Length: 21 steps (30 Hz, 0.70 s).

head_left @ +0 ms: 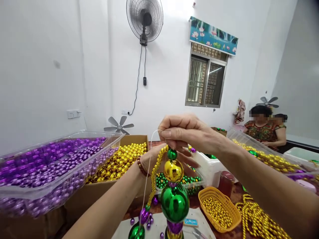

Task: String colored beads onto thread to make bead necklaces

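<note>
In the head view, my right hand is closed in a pinch on a thin white string at the top of a hanging bead strand. From it hang a small green bead, a gold ball, a large green ball and a purple one. My left hand is behind the upper beads, its fingers apart and partly hidden; whether it touches the strand is unclear. A chain of small gold beads curves down on the left to a purple bead and a green ball.
Purple beads fill a clear tray at left, beside a box of gold beads. At right are a yellow basket, a red jar, gold bead strands and another tray. A person sits farther back.
</note>
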Available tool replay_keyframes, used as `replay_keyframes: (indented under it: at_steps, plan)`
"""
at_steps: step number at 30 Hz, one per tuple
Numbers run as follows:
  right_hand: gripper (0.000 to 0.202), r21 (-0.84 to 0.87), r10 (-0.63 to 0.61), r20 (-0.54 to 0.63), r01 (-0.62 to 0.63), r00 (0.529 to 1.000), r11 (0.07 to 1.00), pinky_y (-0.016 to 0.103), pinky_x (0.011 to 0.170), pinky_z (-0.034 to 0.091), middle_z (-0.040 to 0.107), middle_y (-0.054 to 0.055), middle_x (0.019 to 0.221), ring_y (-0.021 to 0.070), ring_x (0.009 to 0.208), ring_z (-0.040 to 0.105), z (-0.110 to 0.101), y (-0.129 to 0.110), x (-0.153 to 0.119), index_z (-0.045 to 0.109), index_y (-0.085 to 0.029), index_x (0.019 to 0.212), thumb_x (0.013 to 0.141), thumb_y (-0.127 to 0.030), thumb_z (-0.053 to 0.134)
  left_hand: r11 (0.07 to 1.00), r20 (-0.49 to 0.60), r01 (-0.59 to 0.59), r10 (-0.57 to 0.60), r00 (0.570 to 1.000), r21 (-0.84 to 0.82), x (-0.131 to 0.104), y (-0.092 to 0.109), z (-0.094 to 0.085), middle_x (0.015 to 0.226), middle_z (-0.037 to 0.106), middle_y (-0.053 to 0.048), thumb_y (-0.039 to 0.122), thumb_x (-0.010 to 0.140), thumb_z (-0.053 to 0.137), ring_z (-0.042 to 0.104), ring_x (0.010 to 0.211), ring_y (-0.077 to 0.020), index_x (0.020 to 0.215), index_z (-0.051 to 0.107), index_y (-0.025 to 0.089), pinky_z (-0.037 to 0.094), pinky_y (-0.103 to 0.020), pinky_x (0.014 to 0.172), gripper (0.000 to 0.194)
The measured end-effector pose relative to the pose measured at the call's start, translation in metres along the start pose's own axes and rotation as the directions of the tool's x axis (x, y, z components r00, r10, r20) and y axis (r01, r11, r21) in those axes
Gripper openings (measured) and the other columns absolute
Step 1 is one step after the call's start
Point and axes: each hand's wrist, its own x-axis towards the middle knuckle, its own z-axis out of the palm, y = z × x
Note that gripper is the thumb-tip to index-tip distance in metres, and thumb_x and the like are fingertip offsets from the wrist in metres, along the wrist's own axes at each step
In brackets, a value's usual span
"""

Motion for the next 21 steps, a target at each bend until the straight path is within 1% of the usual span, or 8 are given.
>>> replay_keyframes:
  at_steps: [3,5,7,9,11,15,18,21]
  plan:
    - [0.012,-0.041,-0.019,-0.003,0.019,1.000,0.999,0.015,0.035,0.032,0.048,-0.006,0.061,0.0052,0.044,0.038,-0.008,-0.020,-0.001,0.059,-0.018,0.082,0.092,-0.022,0.055,0.995,0.122,0.017,-0.005,0.992,-0.100,0.006,0.003,0.024,0.086,0.071,-0.011,0.068,0.076,0.052,0.068,0.075,-0.0297,0.103,0.067,0.021,0.048,-0.046,0.073,0.056]
    - [0.012,-0.093,-0.011,-0.003,0.010,1.000,0.996,0.015,0.036,0.033,0.048,-0.006,0.061,0.0051,0.043,0.038,-0.015,-0.031,-0.003,0.060,-0.018,0.081,0.091,-0.019,0.054,0.990,0.137,-0.029,0.048,0.989,-0.138,0.008,0.006,0.032,0.084,0.069,-0.009,0.073,0.076,0.046,0.066,0.067,-0.0261,0.105,0.067,0.024,0.048,-0.045,0.071,0.060]
    - [0.015,-0.200,-0.008,-0.029,0.002,1.000,0.980,0.016,0.039,0.035,0.050,-0.006,0.058,0.0056,0.044,0.042,-0.022,-0.040,-0.004,0.061,-0.017,0.077,0.089,-0.014,0.053,0.990,0.112,-0.082,0.095,0.989,-0.117,0.009,0.013,0.036,0.087,0.067,-0.008,0.073,0.074,0.049,0.063,0.062,-0.0213,0.107,0.066,0.025,0.049,-0.041,0.067,0.061]
    - [0.019,-0.320,-0.021,-0.072,-0.003,0.997,0.947,0.018,0.042,0.036,0.052,-0.005,0.055,0.0063,0.046,0.044,-0.029,-0.047,-0.005,0.061,-0.016,0.071,0.087,-0.011,0.054,0.995,0.056,-0.101,0.101,0.993,0.002,0.010,0.025,0.038,0.092,0.065,-0.010,0.066,0.075,0.056,0.061,0.065,-0.0189,0.109,0.066,0.022,0.048,-0.036,0.066,0.057]
    - [0.021,-0.424,-0.042,-0.100,-0.004,0.994,0.906,0.019,0.042,0.036,0.053,-0.004,0.053,0.0073,0.045,0.045,-0.037,-0.052,-0.004,0.061,-0.016,0.066,0.085,-0.011,0.055,0.982,-0.042,-0.091,0.099,0.994,0.168,0.010,0.042,0.041,0.095,0.065,-0.010,0.054,0.076,0.066,0.060,0.069,-0.0173,0.109,0.067,0.019,0.047,-0.032,0.066,0.048]
    - [0.021,-0.565,-0.107,-0.117,0.023,0.987,0.824,0.022,0.040,0.036,0.056,-0.001,0.053,0.0094,0.045,0.047,-0.048,-0.059,0.001,0.063,-0.016,0.065,0.084,-0.012,0.057,0.887,-0.267,-0.037,0.179,0.947,0.461,0.007,0.079,0.052,0.097,0.065,-0.007,0.030,0.078,0.072,0.059,0.071,-0.0122,0.103,0.068,0.020,0.047,-0.026,0.066,0.028]
    - [0.021,-0.541,-0.150,-0.122,0.060,0.981,0.839,0.021,0.039,0.035,0.054,-0.001,0.052,0.0090,0.044,0.045,-0.052,-0.069,0.008,0.063,-0.016,0.064,0.084,-0.011,0.059,0.824,-0.255,-0.045,0.226,0.940,0.565,0.007,0.099,0.065,0.092,0.066,-0.005,0.027,0.077,0.073,0.061,0.074,-0.0137,0.099,0.069,0.019,0.048,-0.026,0.067,0.024]
    - [0.022,-0.449,-0.211,-0.106,0.143,0.972,0.882,0.019,0.039,0.034,0.053,-0.003,0.052,0.0068,0.043,0.043,-0.054,-0.081,0.016,0.062,-0.015,0.063,0.084,-0.009,0.060,0.872,-0.159,-0.130,0.229,0.960,0.471,0.011,0.111,0.079,0.098,0.068,-0.011,0.037,0.076,0.072,0.066,0.088,-0.0241,0.097,0.069,0.017,0.051,-0.034,0.078,0.030]
